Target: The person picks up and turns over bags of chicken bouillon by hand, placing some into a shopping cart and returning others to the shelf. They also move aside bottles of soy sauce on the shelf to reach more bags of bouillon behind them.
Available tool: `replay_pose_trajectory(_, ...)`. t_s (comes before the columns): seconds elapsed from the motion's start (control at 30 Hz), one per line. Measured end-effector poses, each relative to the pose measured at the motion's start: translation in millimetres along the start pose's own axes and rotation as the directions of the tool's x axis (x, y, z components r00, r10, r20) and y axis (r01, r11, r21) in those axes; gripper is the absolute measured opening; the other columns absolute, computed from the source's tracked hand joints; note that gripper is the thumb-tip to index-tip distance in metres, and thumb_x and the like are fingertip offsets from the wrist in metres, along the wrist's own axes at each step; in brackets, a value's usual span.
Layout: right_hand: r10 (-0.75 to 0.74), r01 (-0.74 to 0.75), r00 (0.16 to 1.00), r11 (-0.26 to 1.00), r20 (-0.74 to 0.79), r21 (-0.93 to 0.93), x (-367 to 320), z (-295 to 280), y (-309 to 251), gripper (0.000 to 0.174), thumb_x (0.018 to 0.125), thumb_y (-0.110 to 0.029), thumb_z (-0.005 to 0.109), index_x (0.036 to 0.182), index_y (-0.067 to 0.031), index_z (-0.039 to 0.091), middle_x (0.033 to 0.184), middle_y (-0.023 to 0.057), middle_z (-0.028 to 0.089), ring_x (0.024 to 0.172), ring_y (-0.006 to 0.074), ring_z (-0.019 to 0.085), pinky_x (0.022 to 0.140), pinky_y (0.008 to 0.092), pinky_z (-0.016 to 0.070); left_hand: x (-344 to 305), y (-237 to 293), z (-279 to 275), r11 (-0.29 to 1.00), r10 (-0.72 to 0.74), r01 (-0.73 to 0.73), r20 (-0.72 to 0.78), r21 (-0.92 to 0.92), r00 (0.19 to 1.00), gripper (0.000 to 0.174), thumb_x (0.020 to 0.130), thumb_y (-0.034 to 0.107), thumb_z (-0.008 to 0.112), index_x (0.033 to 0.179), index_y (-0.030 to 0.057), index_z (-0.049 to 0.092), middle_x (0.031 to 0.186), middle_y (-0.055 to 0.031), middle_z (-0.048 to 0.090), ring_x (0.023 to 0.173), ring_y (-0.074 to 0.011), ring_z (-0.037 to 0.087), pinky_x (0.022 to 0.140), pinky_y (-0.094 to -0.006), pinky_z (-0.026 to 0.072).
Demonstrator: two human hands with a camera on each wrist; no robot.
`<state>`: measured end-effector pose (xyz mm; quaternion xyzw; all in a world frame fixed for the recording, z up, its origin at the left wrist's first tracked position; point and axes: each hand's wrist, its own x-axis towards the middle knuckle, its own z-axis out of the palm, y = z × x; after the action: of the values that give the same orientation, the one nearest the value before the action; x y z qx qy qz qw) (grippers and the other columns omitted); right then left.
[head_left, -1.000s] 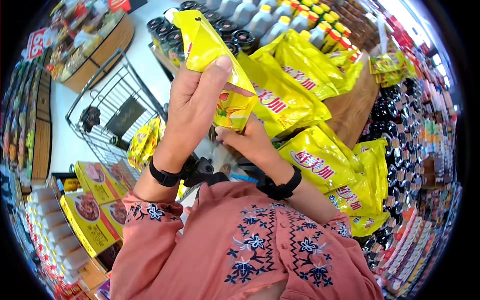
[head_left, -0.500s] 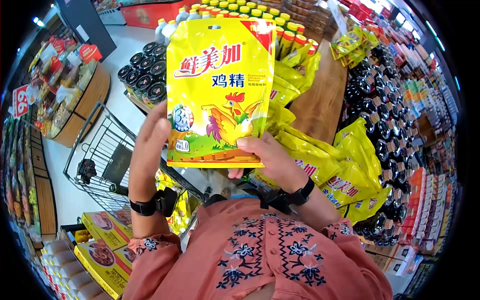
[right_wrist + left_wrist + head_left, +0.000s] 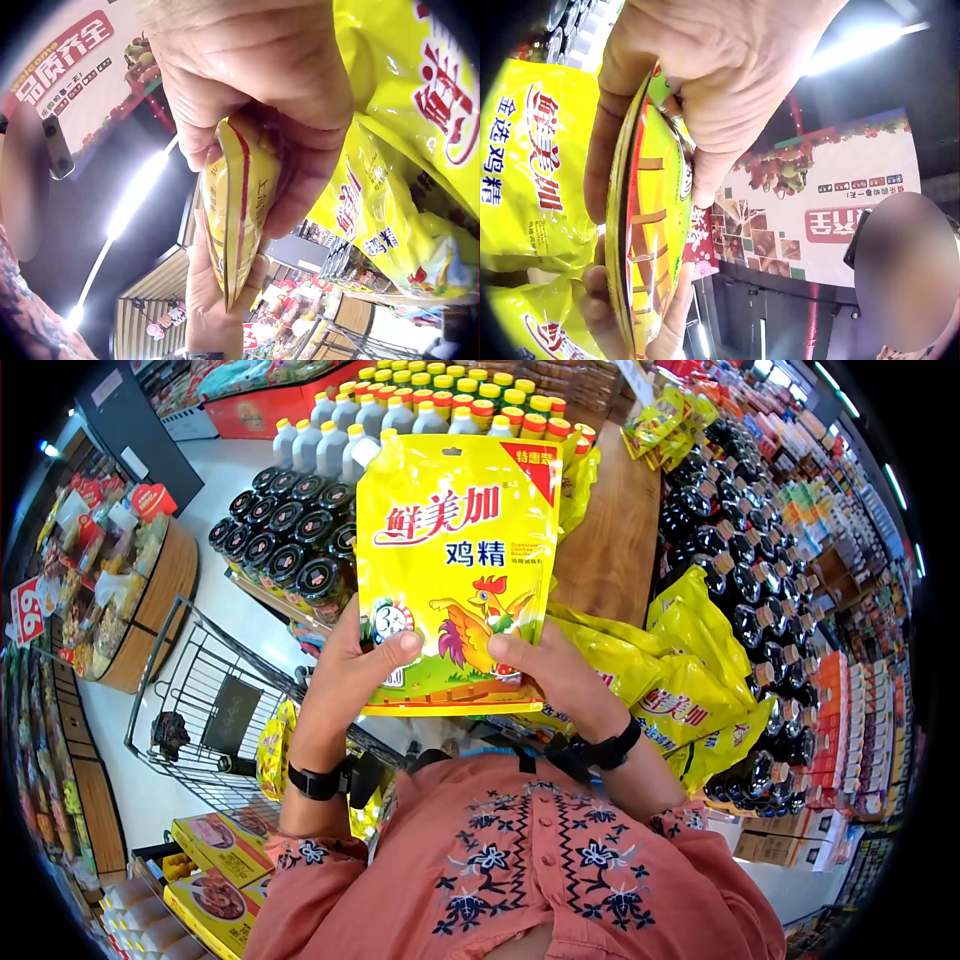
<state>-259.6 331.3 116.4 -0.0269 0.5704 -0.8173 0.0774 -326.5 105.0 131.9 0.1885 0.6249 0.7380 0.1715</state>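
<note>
A yellow bag of chicken bouillon (image 3: 450, 585) is held upright in front of me, its printed rooster side facing me. My left hand (image 3: 345, 675) grips the lower left edge, thumb on the front. At the lower right edge, my right hand (image 3: 562, 678) pinches it with the thumb beside the rooster. In the left wrist view, the left hand (image 3: 712, 71) has fingers behind the bag (image 3: 656, 225). The right wrist view shows the right hand (image 3: 247, 67) clasping the bag's side (image 3: 244, 195). More yellow bouillon bags (image 3: 680, 680) lie to the right.
A wire shopping cart (image 3: 215, 710) with yellow packs stands at left. Behind the held bag are dark-lidded jars (image 3: 290, 545) and yellow-capped bottles (image 3: 340, 445). A wooden display top (image 3: 610, 545) borders stacked dark bottles (image 3: 735, 610) at right. Yellow boxes (image 3: 215, 905) sit at lower left.
The bag was tilted and seen partly edge-on, then turned to face me. Since half a second ago it has moved slightly down and right, and the left thumb has come onto its front.
</note>
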Motion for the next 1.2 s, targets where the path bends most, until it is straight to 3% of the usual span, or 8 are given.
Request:
replay_pose_trajectory(0.23,-0.017,0.018,0.997,1.000,-0.079,0.017,-11.0,0.8,-8.2,0.048,0.097,-0.034,0.067,0.132,-0.0019,0.058,0.118,0.0037,0.067,0.101,0.0101,0.064,0.082,0.0238,0.0526,9.0,0.8,4.7,0.996,-0.080,0.079,0.024,0.034,0.996,0.054,0.096,0.026,0.071,0.138,0.0001,0.050,0.123,-0.0063,0.063,0.108,-0.0114,0.059,0.093,-0.0282,0.0480)
replay_pose_trajectory(0.57,-0.007,0.026,0.983,0.995,-0.183,0.099,-10.9,-0.7,-4.2,0.048,0.097,-0.039,0.065,0.130,-0.0049,0.058,0.109,-0.0001,0.068,0.086,0.0034,0.063,0.064,0.0179,0.0482,7.8,10.2,8.7,0.993,-0.102,0.103,0.028,-0.050,0.994,0.061,0.100,0.040,0.061,0.142,-0.0031,0.047,0.125,-0.0083,0.064,0.110,-0.0125,0.061,0.094,-0.0267,0.0490)
replay_pose_trajectory(0.73,0.067,-0.037,0.985,0.983,-0.159,0.182,-9.7,-12.7,3.7,0.049,0.097,-0.035,0.064,0.133,-0.0023,0.055,0.117,0.0040,0.068,0.098,0.0104,0.067,0.080,0.0250,0.0549,7.0,13.4,10.6,0.992,-0.100,0.100,0.009,-0.076,0.995,0.063,0.103,0.046,0.054,0.142,-0.0025,0.048,0.128,-0.0098,0.063,0.113,-0.0127,0.061,0.097,-0.0282,0.0481)
replay_pose_trajectory(0.9,0.093,-0.051,0.990,0.939,-0.108,0.339,-9.8,-9.2,-2.9,0.052,0.099,-0.033,0.062,0.137,-0.0001,0.052,0.126,0.0084,0.065,0.112,0.0169,0.066,0.094,0.0311,0.0548,7.5,9.5,9.5,0.974,-0.146,0.135,-0.054,-0.183,0.988,0.067,0.105,0.050,0.047,0.144,-0.0037,0.044,0.132,-0.0127,0.061,0.117,-0.0152,0.061,0.100,-0.0287,0.0471)
replay_pose_trajectory(1.0,0.088,-0.052,0.995,0.844,-0.043,0.533,-15.3,-1.2,-28.5,0.056,0.102,-0.028,0.058,0.146,0.0012,0.041,0.133,0.0166,0.061,0.119,0.0259,0.064,0.102,0.0370,0.0526,26.1,4.0,-2.4,0.927,-0.015,0.130,0.312,-0.351,0.950,0.075,0.104,0.058,0.038,0.143,-0.0051,0.043,0.134,-0.0149,0.059,0.114,-0.0191,0.064,0.096,-0.0304,0.0509)
replay_pose_trajectory(1.07,-0.279,0.282,0.955,0.959,-0.099,0.024,-34.2,4.2,-20.1,0.056,0.102,-0.029,0.057,0.147,0.0010,0.040,0.133,0.0171,0.061,0.121,0.0268,0.063,0.103,0.0370,0.0522,26.6,7.0,3.6,0.902,-0.024,0.135,0.265,-0.410,0.964,0.078,0.103,0.062,0.035,0.141,-0.0044,0.046,0.131,-0.0161,0.062,0.109,-0.0215,0.066,0.092,-0.0307,0.0540)
replay_pose_trajectory(1.17,-0.389,0.349,0.915,0.897,-0.107,-0.272,-32.9,0.1,-10.2,0.053,0.101,-0.033,0.058,0.141,0.0006,0.047,0.128,0.0134,0.064,0.114,0.0218,0.066,0.097,0.0337,0.0547,16.9,9.9,13.2,0.842,-0.165,0.152,0.021,-0.517,0.986,0.078,0.101,0.065,0.037,0.137,-0.0033,0.052,0.124,-0.0186,0.067,0.099,-0.0256,0.072,0.083,-0.0326,0.0603)
replay_pose_trajectory(1.2,-0.149,0.151,0.979,0.989,-0.136,0.003,-26.9,1.5,-22.9,0.052,0.100,-0.033,0.060,0.139,-0.0003,0.049,0.126,0.0109,0.065,0.111,0.0192,0.067,0.094,0.0329,0.0560,10.5,17.7,17.1,0.883,-0.195,0.157,-0.040,-0.443,0.980,0.075,0.101,0.064,0.040,0.132,-0.0022,0.057,0.124,-0.0169,0.067,0.100,-0.0210,0.071,0.084,-0.0333,0.0596)
